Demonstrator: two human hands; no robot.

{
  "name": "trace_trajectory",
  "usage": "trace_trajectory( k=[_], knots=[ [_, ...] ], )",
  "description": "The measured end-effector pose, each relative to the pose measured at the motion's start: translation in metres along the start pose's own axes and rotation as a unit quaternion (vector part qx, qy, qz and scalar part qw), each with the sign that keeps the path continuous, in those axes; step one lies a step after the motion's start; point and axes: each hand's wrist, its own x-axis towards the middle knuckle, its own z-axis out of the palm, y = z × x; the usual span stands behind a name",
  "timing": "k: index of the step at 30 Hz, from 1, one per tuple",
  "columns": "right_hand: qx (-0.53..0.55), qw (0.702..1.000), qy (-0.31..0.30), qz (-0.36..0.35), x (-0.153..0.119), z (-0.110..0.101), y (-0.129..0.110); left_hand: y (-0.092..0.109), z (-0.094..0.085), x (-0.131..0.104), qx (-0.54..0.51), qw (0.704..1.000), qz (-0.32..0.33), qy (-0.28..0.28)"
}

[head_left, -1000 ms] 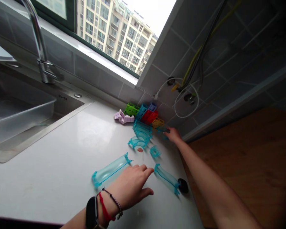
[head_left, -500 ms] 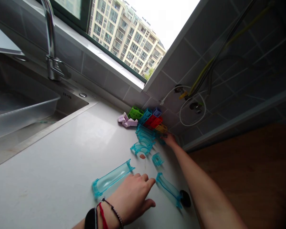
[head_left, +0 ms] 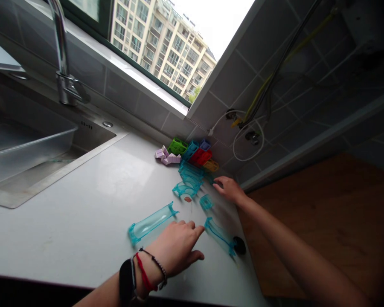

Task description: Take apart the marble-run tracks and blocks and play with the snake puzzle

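My left hand (head_left: 177,245), wearing a watch and bracelets, hovers over the counter with thumb apart and fingers loosely bent, nothing visible in it. Left of it lies a long translucent teal track trough (head_left: 153,222); right of it is a wavy teal track piece (head_left: 220,236) beside a black round object (head_left: 240,245). My right hand (head_left: 228,189) is near the wall edge, fingers apart, with nothing visible in its grasp. Close to it are a small square teal piece (head_left: 206,202) and a cluster of curved teal pieces (head_left: 189,181). A small brown object (head_left: 187,199) lies below the cluster.
In the corner stand green (head_left: 178,146), blue (head_left: 192,149), red (head_left: 201,157), purple (head_left: 205,144) and yellow blocks (head_left: 211,165), beside pale lilac pieces (head_left: 167,156). A sink (head_left: 112,137) with a faucet (head_left: 65,85) is at left. Cables (head_left: 269,85) hang on the tiled wall.
My right hand has drawn back from beside the yellow block, slightly toward me. The left hand keeps nearly the same pose over the counter. The whole view has shifted slightly.
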Motion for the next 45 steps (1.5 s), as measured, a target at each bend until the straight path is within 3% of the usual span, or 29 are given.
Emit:
trace_trajectory(
  k=[7, 11, 14, 17, 21, 27, 33, 35, 37, 40, 42, 44, 45],
  knots=[
    [0.01, 0.98, -0.137, -0.146, -0.061, -0.009, -0.099, 0.01, -0.016, -0.009, 0.026, 0.999, -0.015, -0.012],
    [0.01, 0.974, -0.165, -0.153, -0.075, -0.018, -0.131, -0.01, -0.046, -0.02, 0.02, 0.992, -0.052, 0.117],
    [-0.029, 0.979, -0.179, -0.094, -0.088, -0.024, -0.12, -0.034, -0.061, -0.026, 0.057, 0.979, -0.129, 0.148],
    [-0.086, 0.974, -0.21, -0.014, -0.106, -0.023, -0.096, -0.053, -0.058, -0.024, 0.081, 0.975, -0.188, 0.084],
    [-0.132, 0.955, -0.259, 0.054, -0.128, -0.01, -0.077, -0.063, -0.042, -0.016, 0.106, 0.963, -0.246, -0.021],
    [-0.081, 0.964, -0.244, 0.065, -0.138, 0.011, -0.083, -0.071, -0.035, -0.011, 0.084, 0.956, -0.277, -0.049],
    [0.096, 0.986, -0.129, 0.04, -0.133, 0.0, -0.099, -0.066, -0.044, -0.011, 0.01, 0.97, -0.243, 0.021],
    [0.174, 0.981, -0.077, 0.036, -0.133, -0.007, -0.103, -0.062, -0.049, -0.01, -0.107, 0.971, -0.2, 0.074],
    [0.239, 0.97, -0.026, 0.038, -0.135, -0.012, -0.107, -0.057, -0.052, -0.006, -0.3, 0.935, -0.147, 0.12],
    [0.376, 0.921, 0.08, 0.059, -0.14, -0.008, -0.116, -0.049, -0.051, 0.002, -0.523, 0.837, -0.092, 0.131],
    [0.517, 0.836, 0.16, 0.089, -0.142, 0.0, -0.125, -0.043, -0.047, 0.007, -0.577, 0.803, -0.088, 0.119],
    [0.627, 0.742, 0.206, 0.119, -0.143, 0.009, -0.135, -0.039, -0.041, 0.011, -0.59, 0.793, -0.104, 0.111],
    [0.658, 0.71, 0.215, 0.127, -0.143, 0.012, -0.139, -0.037, -0.038, 0.013, -0.586, 0.795, -0.115, 0.107]
  ],
)
